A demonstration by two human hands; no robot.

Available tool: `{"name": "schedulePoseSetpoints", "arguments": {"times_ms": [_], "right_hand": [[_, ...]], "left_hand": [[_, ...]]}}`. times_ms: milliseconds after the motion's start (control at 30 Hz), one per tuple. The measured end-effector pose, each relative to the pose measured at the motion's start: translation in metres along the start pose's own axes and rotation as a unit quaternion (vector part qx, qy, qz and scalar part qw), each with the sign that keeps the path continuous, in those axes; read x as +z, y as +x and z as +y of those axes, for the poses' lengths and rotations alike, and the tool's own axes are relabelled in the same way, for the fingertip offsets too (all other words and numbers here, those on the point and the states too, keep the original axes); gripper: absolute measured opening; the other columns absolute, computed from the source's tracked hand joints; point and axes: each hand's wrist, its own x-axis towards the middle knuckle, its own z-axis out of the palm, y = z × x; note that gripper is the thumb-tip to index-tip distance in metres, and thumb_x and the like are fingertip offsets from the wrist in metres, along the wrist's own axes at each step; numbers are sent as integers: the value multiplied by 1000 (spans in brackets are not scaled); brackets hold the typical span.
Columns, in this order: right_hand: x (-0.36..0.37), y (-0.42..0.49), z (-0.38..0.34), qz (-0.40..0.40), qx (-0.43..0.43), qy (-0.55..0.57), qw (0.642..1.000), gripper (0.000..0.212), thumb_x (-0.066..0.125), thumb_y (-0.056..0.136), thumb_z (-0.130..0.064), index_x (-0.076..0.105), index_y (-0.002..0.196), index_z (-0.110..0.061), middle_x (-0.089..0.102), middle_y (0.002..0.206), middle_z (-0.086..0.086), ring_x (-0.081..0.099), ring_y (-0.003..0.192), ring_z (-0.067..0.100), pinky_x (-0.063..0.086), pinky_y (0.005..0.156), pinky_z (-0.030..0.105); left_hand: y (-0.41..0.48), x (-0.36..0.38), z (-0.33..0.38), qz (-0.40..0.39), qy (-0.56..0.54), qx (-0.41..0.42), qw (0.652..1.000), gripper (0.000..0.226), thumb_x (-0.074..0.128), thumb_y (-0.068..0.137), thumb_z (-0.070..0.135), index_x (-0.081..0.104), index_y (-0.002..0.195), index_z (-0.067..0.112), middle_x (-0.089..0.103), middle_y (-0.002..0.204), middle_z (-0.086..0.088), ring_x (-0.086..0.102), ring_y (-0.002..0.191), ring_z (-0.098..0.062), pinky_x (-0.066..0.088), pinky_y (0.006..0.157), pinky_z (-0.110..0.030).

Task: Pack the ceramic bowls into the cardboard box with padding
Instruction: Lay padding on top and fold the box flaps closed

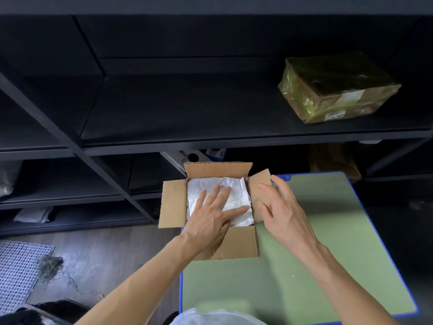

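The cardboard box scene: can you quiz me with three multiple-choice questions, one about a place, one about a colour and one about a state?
1. Where is the wrapped parcel?
A. on the green table
B. on the dark shelf
C. on the floor

2. What colour is the padding in the cardboard box?
A. pink
B. blue
C. white

3. How are the box's flaps?
A. open
B. taped shut
C. cut off

Answers:
1 B, the parcel sits on the dark shelf behind the box.
2 C, white crumpled paper lies inside the box.
3 A, all four flaps stand open and the padding shows.
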Motion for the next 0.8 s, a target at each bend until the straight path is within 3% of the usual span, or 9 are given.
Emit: {"name": "schedulePoseSetpoints", "arguments": {"times_ms": [167,267,367,433,500,600,800], "right_hand": [[3,-3,-5,7,6,29,1000,36,54,98,-14,50,132,-24,33,153,0,60,108,25,41,82,27],[8,-7,-15,9,-23,40,999,43,55,98,-17,48,140,-23,35,151,-7,51,125,13,41,96,22],[21,-11,-27,-18,-68,39,997,46,54,99,-24,44,144,-22,40,149,-9,40,135,9,40,106,25],[30,-13,-31,-34,-83,40,995,45,51,101,-27,42,145,-23,43,146,-12,42,131,10,44,102,27],[37,-12,-31,-42,-87,36,995,43,49,102,-25,44,144,-20,46,144,-11,44,129,11,47,99,29],[44,-11,-26,-47,-99,-4,994,39,51,101,-18,52,139,-11,50,141,-7,46,127,14,48,100,30],[52,-12,-22,-66,-127,-66,987,44,60,89,-3,59,133,-7,56,135,-1,51,124,20,48,101,34]], "left_hand": [[3,2,-2,5,-31,-1,1000,45,24,104,43,25,143,64,9,165,-1,-3,153,-28,4,121,-54],[4,2,-1,20,-46,0,999,39,26,102,49,42,136,60,12,163,1,1,152,-28,6,120,-55],[4,4,-4,87,-115,18,989,27,44,99,43,70,105,40,41,146,-1,33,137,-29,26,112,-54],[3,7,-8,141,-181,19,973,16,58,94,31,74,94,28,55,127,3,46,118,-22,37,102,-46],[2,9,-12,180,-219,7,959,14,61,93,23,75,94,23,60,113,6,51,106,-15,42,95,-38],[-2,9,-17,230,-179,-24,956,12,63,94,25,75,95,22,62,104,6,56,100,-14,46,88,-38],[-25,-2,-31,262,-108,-108,953,15,67,91,26,73,105,25,58,124,-3,51,120,-27,40,98,-46]]}}
